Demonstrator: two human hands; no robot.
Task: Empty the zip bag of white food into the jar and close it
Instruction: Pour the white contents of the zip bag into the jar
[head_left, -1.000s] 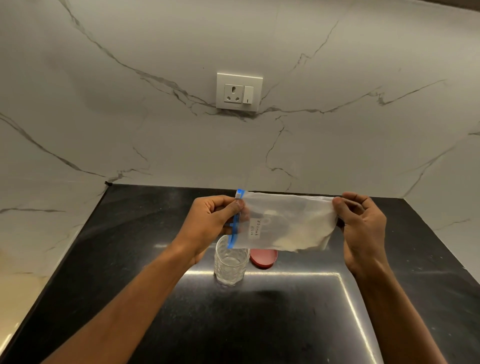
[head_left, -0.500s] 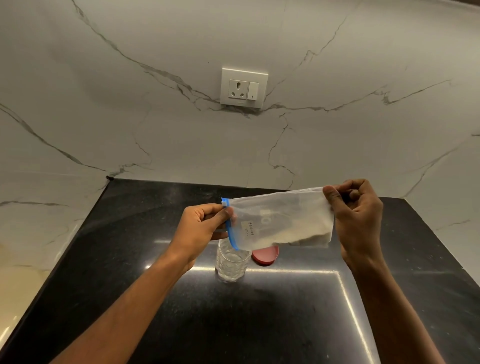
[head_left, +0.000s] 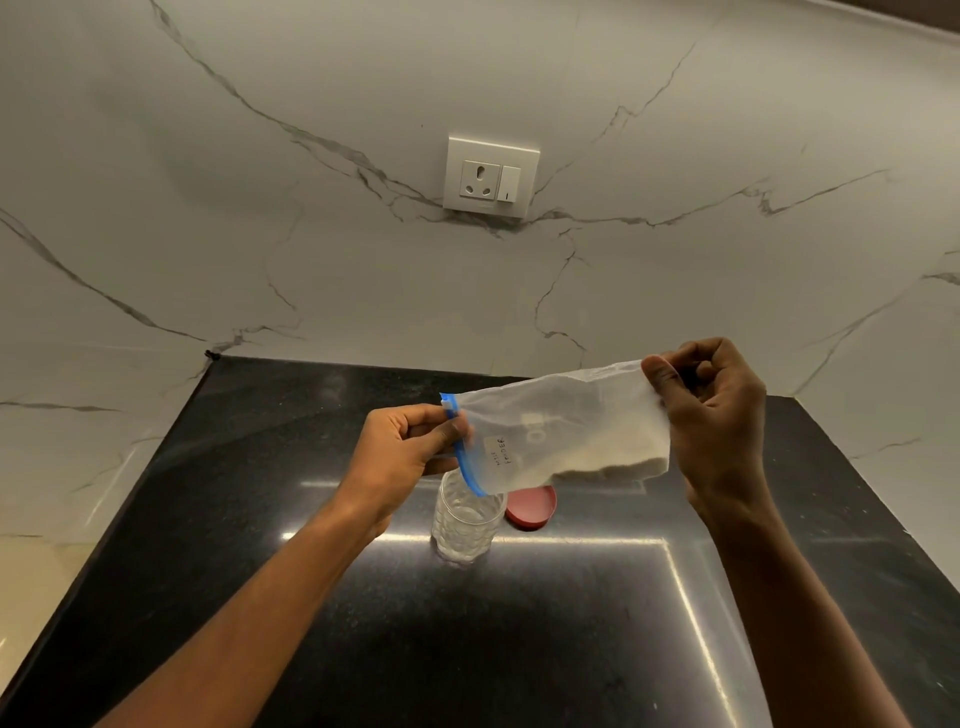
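Right hand (head_left: 714, 415) higher, zip bag (head_left: 561, 431) tilted

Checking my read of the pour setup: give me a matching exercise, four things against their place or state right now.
1. clear plastic zip bag with blue zipper strip
2. clear textured glass jar
3. round red lid
4. white wall socket with switch

a. flat on the black counter, right of the jar
b. on the marble wall
c. held sideways between both hands
d. upright, open, below the bag's blue end

Pairs: 1-c, 2-d, 3-a, 4-b

Single head-worn view, looking forward and down, close over black counter (head_left: 519, 649), facing marble wall (head_left: 519, 291)
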